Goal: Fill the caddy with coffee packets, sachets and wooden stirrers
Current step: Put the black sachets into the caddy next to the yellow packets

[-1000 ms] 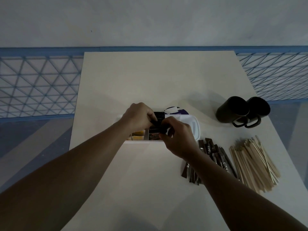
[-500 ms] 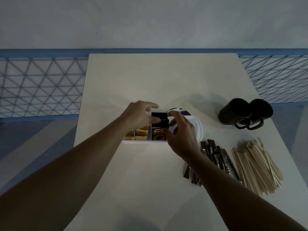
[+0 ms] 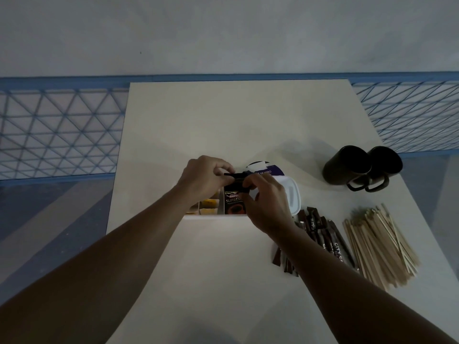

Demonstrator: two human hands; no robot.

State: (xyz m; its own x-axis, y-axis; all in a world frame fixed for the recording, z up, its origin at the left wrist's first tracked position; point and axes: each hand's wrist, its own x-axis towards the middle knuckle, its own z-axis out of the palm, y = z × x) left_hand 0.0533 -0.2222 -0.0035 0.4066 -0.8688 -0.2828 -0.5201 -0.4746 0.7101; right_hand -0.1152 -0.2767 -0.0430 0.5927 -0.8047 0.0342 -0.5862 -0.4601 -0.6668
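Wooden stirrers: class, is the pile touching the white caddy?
Apart. The head view shows the wooden stirrers lying right of the caddy, with brown sachets between them.

caddy (image 3: 213, 216) white | coffee packet (image 3: 234, 176) black | sachets (image 3: 323, 232) dark brown (white lettering) | stirrers (image 3: 380, 244) tan | fence (image 3: 57, 130) blue triangle lattice

Single view here, worn on the head, facing forward and tipped down over the pale cream rectangular counter (image 3: 223, 125). Close range: both forearms (image 3: 129, 254) enter from the bottom edge, left hand (image 3: 202, 178) and right hand (image 3: 269, 206) meeting mid-frame. Wide angle, with the plain grey wall (image 3: 223, 33) across the top.
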